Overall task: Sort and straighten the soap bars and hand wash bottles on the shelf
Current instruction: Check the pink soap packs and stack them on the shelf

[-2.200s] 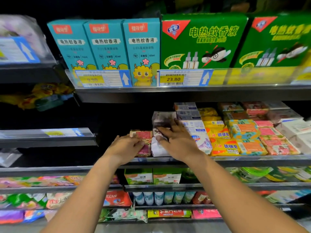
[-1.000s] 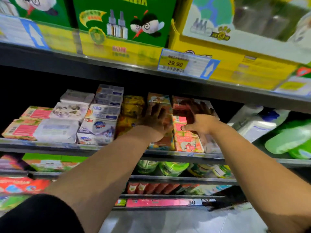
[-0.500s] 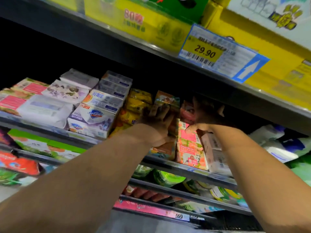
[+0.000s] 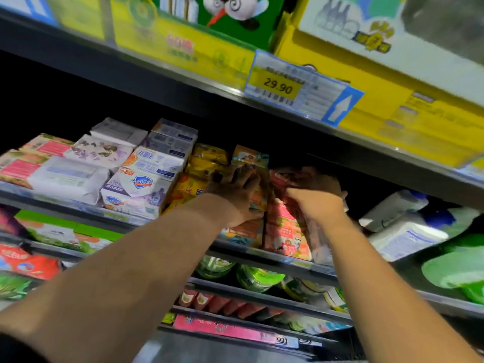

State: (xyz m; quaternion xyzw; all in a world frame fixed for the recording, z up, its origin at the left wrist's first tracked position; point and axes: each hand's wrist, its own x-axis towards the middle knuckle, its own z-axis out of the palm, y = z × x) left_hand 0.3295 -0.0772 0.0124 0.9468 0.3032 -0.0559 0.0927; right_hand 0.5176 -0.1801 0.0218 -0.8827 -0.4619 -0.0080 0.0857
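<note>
On the middle shelf, soap runs in rows from the far left: pink boxes at the edge, a white pack just beside them at the front, and a floral box behind it. Next come the Safeguard boxes, white and purple, stacked at the front rim with more white boxes piled farther back. Yellow packs sit to their right, touching them. The left hand lies on the orange boxes, fingers fairly straight and spread over the top of that stack, thumb low against its near face; it presses rather than grips. Just right of it, the right hand has its fingers curled round a red pack, held at the top of the next column; blur hides exactly how the fingers sit. That pack is close under the upper shelf, whose rim carries a price tag reading 29.90. Below the right hand a pink-orange box sits at the front rim, touching the orange boxes, and green pouches lie on the next shelf down. Farther right, apart from the soap, white bottles lie tipped on their sides, with yellow cartons on the shelf overhead. Green containers, too blurred to make out, lie at the far right.
</note>
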